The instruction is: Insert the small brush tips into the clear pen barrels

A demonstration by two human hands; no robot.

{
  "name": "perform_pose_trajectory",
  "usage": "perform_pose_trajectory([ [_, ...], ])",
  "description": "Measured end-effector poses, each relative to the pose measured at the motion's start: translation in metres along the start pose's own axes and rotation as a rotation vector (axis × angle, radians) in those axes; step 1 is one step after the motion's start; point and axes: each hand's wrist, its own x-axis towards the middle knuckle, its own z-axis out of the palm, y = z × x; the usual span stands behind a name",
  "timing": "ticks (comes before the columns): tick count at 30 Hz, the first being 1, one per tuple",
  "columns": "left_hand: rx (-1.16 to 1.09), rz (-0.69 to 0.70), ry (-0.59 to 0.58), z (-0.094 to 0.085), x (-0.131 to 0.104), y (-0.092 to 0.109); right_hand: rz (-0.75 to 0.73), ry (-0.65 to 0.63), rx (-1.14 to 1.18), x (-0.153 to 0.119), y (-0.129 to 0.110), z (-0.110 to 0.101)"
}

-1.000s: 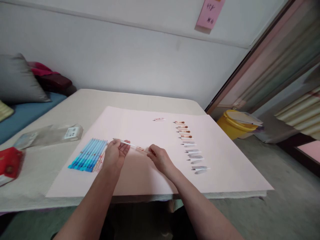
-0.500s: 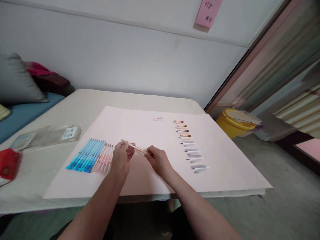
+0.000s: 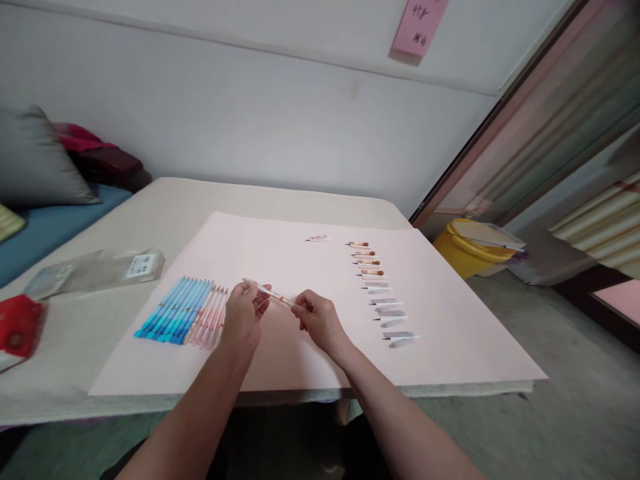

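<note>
A slim white pen (image 3: pixel 274 294) with reddish marks is held slanting between both hands above a pale pink sheet (image 3: pixel 310 360). My left hand (image 3: pixel 243 312) grips its upper left part, and my right hand (image 3: pixel 316 318) pinches its lower right end. Left of my left hand lie a row of blue pens (image 3: pixel 175 311) and, beside them, pink-and-white pens (image 3: pixel 207 315), partly covered by that hand. On the right runs a column of short pen parts, some with brown ends (image 3: pixel 373 273), others with grey-white pieces (image 3: pixel 399 335). One more small piece (image 3: pixel 317 238) lies near the sheet's far edge.
A clear plastic bag (image 3: pixel 107 272) and a red object (image 3: pixel 19 325) lie on the table at the left. Behind them are a grey cushion (image 3: pixel 40 163) and a blue seat (image 3: pixel 55 212). A yellow bin (image 3: pixel 463 250) stands on the floor beyond the right edge.
The view has shifted very slightly. Both hands keep hold of the pen in nearly the same place; the right hand's fingers have moved a little.
</note>
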Motion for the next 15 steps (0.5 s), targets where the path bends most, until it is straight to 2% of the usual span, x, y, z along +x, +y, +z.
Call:
perform_pose_trajectory([
  [8,0.024,0.014,-0.045,0.001,-0.003,0.000,0.036,-0.010,0.101,0.003,0.011,0.001],
  [15,0.022,0.035,-0.070,0.001,0.000,-0.001,0.220,-0.106,0.433,0.003,0.004,-0.002],
])
